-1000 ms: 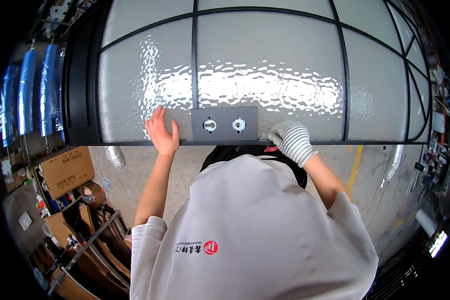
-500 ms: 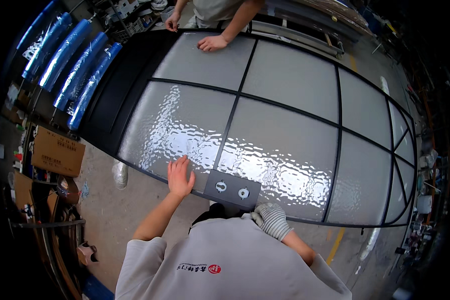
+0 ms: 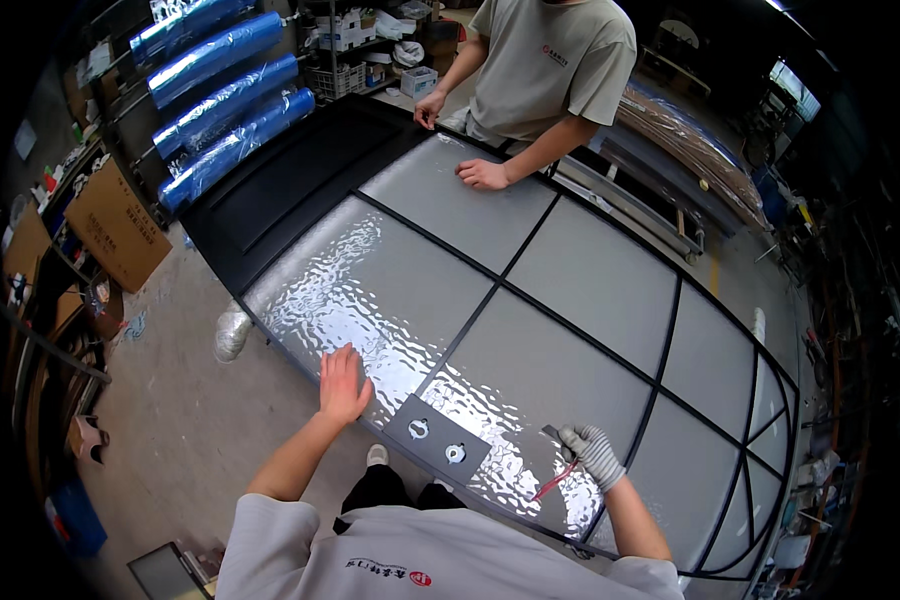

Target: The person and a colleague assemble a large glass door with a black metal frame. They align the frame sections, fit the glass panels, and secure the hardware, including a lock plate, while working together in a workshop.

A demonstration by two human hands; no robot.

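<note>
A large black-framed door panel [image 3: 500,284] with textured glass panes lies flat before me. My left hand [image 3: 344,385] is bare and open, its fingers stretched over the near-left glass by the frame's edge. My right hand [image 3: 593,458], in a grey-and-white striped glove, is closed over the near-middle pane. From its fingers pokes a small dark flat piece [image 3: 551,432]. A thin red strip [image 3: 555,482] shows below that hand; whether I hold it or it is a reflection, I cannot tell. Between my hands, a dark grey lock plate [image 3: 438,441] with two cut-outs sits at the near edge.
Across the panel stands a person [image 3: 550,75], one hand [image 3: 483,174] on the far-left glass, the other [image 3: 429,108] at the frame's edge. Blue film rolls [image 3: 225,95] hang on a rack at far left. A cardboard box [image 3: 118,228] stands at left.
My right hand has moved from beside the lock plate out over the glass, and the dark piece now shows in it. My left hand stays on the near-left pane. The view has turned and tilted up.
</note>
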